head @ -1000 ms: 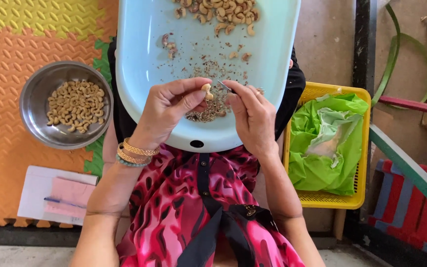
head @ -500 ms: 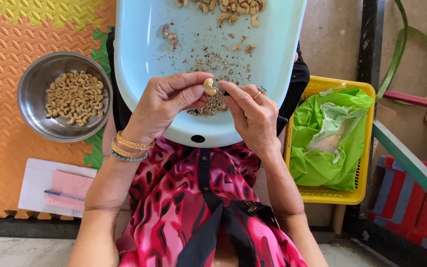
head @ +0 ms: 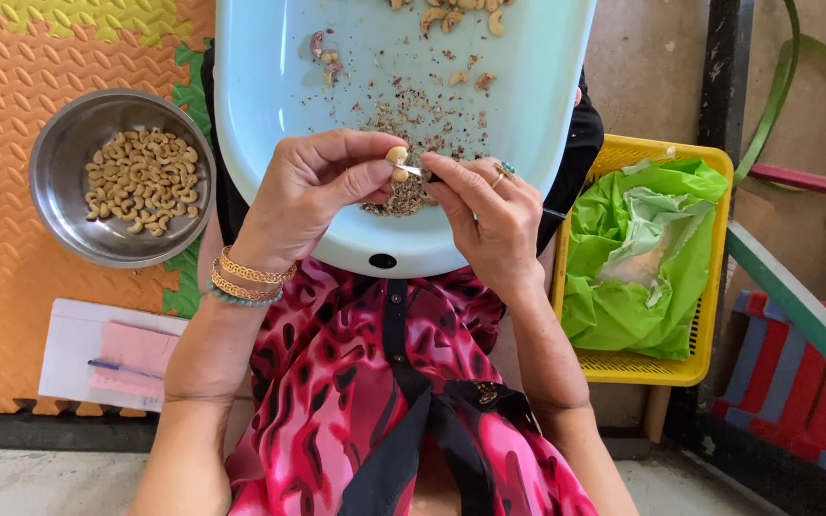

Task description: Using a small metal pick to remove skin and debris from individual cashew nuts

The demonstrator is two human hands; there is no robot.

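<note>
A pale blue tray (head: 270, 115) rests on my lap, with unpeeled cashews at its far end and a heap of brown skin flakes (head: 403, 196) near my hands. My left hand (head: 313, 186) pinches a pale cashew nut (head: 397, 161) between thumb and fingers. My right hand (head: 485, 215) holds a small knife (head: 413, 171), its thin blade touching the nut. The knife's handle is hidden in my fingers.
A steel bowl (head: 59, 205) of peeled cashews sits on the orange foam mat at left. Below it lie papers with a pen (head: 112, 358). A yellow basket (head: 709, 258) lined with a green plastic bag stands at right, beside a striped cloth.
Both hands have stayed together over the tray's near end, shifting slightly. The nut has turned between my left fingers as the blade works on it.
</note>
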